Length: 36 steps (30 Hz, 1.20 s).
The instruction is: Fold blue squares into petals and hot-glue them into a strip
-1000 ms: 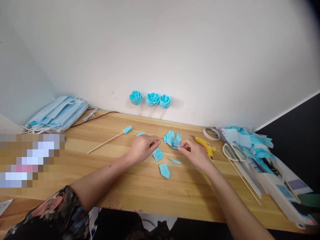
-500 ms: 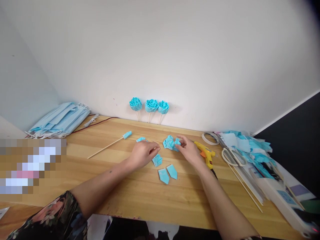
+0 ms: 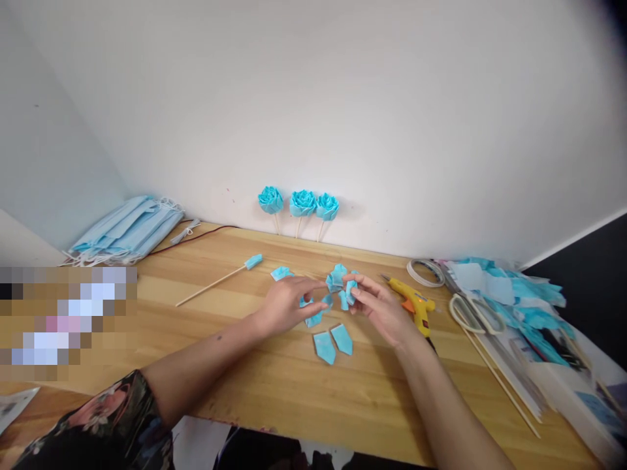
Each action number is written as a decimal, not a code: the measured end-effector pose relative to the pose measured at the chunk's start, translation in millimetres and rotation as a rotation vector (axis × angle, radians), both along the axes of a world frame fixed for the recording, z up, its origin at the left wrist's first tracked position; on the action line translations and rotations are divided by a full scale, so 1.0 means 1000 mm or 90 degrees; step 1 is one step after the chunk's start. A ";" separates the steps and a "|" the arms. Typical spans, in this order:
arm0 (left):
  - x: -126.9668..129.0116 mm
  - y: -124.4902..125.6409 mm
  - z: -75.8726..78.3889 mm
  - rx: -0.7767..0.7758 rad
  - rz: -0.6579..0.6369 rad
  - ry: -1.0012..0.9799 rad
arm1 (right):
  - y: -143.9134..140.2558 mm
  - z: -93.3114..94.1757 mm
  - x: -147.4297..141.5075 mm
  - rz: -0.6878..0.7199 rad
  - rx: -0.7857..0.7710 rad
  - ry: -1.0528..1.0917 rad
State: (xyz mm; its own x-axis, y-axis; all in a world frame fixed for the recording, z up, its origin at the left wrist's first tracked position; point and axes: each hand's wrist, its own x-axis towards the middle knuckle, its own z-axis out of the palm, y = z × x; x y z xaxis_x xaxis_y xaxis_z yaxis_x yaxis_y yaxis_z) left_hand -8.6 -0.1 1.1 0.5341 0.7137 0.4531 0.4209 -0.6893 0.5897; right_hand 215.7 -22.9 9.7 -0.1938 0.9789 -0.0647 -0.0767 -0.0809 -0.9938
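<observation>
My right hand (image 3: 383, 307) pinches a light-blue folded petal (image 3: 351, 292) between thumb and fingers, above the table's middle. To its left, my left hand (image 3: 291, 303) has thumb and fingers apart, pointing towards that petal, with nothing visibly gripped. Partly under the left fingers lies another creased blue petal (image 3: 313, 320). Just beyond the hands is a curled blue petal (image 3: 336, 277), partly hidden by the right fingers. A further petal (image 3: 281, 273) rests behind the left hand. Nearer me lie two flat, pointed blue pieces (image 3: 324, 347), side by side.
Three blue fabric flowers (image 3: 302, 203) on sticks lean on the wall. A stick with a blue wrapped tip (image 3: 210, 286) lies left, near stacked face masks (image 3: 130, 228). Rightwards are a yellow glue gun (image 3: 414, 300), tape roll (image 3: 425, 272), scissors (image 3: 475, 314) and blue scraps (image 3: 539, 320).
The right hand has lifted a petal off the cluster and turned it towards the left hand. The left thumb and fingers have spread apart. The view has shifted slightly.
</observation>
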 end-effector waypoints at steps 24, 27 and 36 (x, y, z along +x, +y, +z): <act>0.012 -0.005 -0.002 -0.047 -0.003 -0.037 | -0.002 -0.001 -0.014 -0.010 0.017 -0.010; 0.011 -0.006 0.000 -0.049 -0.001 -0.030 | -0.001 -0.003 -0.013 -0.023 -0.004 0.023; 0.006 -0.001 0.001 -0.177 0.027 -0.089 | 0.005 -0.002 0.011 -0.118 0.056 -0.111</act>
State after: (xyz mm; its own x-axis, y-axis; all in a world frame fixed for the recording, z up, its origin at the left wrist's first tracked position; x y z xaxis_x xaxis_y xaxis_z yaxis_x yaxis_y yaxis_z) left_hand -2.8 -1.0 2.0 0.4474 0.8409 0.3046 0.3479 -0.4774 0.8069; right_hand 226.7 -18.3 7.5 -0.0042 1.0000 0.0049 0.0913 0.0052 -0.9958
